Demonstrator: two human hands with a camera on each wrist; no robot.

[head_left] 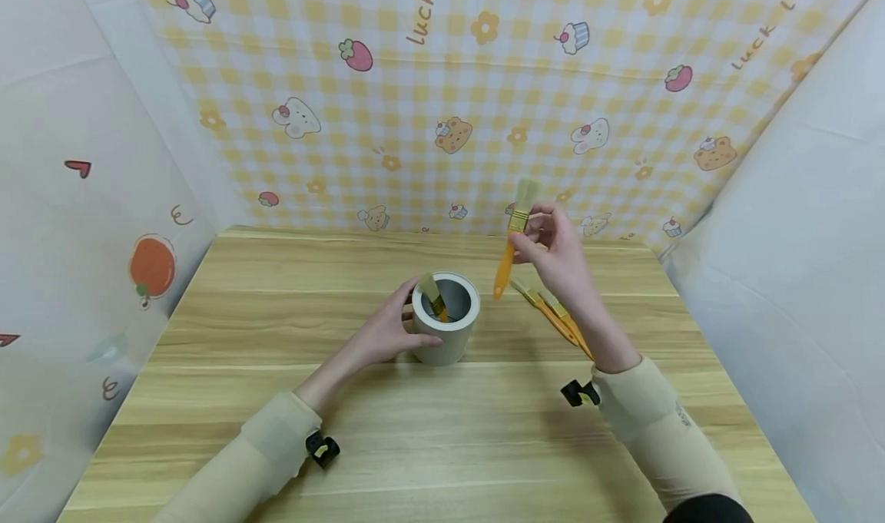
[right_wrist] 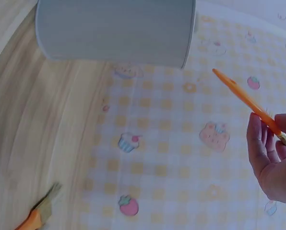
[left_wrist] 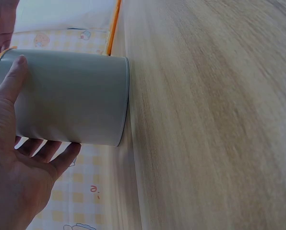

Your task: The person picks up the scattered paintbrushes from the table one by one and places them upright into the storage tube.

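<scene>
A: Where is the left hand (head_left: 387, 331)?
B: At the can (head_left: 448, 348), gripping its side, thumb on the near face and fingers around the far one. The can stands upright on the wooden table (head_left: 415, 446), mouth upward.

A: And the right hand (head_left: 555, 248)?
B: It pinches a raised brush (head_left: 518, 220) between thumb and fingers near the metal band. The bristles point up; the orange handle slants down toward the can, apart from it.

A: What does the can contain?
B: A second brush (head_left: 429, 286), tilted left, bristles uppermost at the rim; its lower handle is hidden inside.

A: What lies beneath the right forearm?
B: More brushes (head_left: 557, 325), side by side on the table to the right of the can, bristles toward the checked cloth (head_left: 387, 16). The forearm partly covers them, so their number cannot be told.
</scene>
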